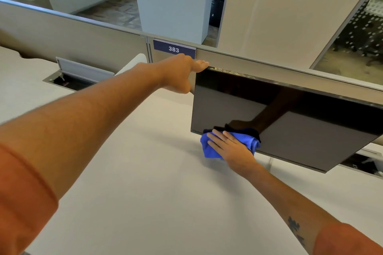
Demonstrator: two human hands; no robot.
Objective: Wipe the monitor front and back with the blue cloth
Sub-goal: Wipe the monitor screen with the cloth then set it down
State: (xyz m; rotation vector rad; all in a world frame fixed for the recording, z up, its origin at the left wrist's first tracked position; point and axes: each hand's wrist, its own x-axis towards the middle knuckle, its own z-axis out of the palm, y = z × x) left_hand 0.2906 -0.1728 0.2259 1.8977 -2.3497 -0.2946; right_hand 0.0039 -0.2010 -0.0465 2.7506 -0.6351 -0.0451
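A black monitor [300, 118] stands on the white desk [134, 172] at the right, its dark screen facing me and tilted. My left hand [182, 72] grips the monitor's top left corner, thumb in front and fingers behind. My right hand [230, 147] presses a crumpled blue cloth [209, 149] flat against the screen's lower left corner. The cloth hangs a little below the bottom bezel. The screen reflects my arm and the cloth. The monitor's back is hidden.
A grey partition [83, 37] with a purple label reading 383 [174, 48] runs behind the desk. An open cable hatch [78, 76] sits in the desk at the left, another [364, 163] under the monitor's right side. White planters [172, 2] stand beyond the partition.
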